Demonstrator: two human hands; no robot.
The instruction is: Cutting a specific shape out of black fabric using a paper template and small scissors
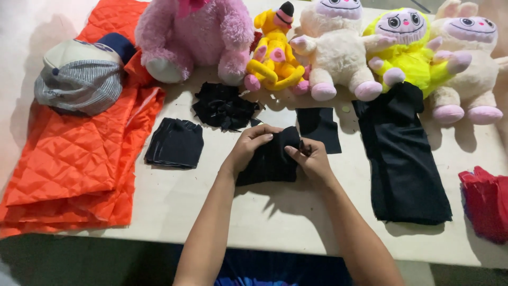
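Both bare forearms reach forward and converge, left hand (250, 144) and right hand (312, 160) curled, fingers apparently pinching.

No packages, labels, signs or screens in my view.
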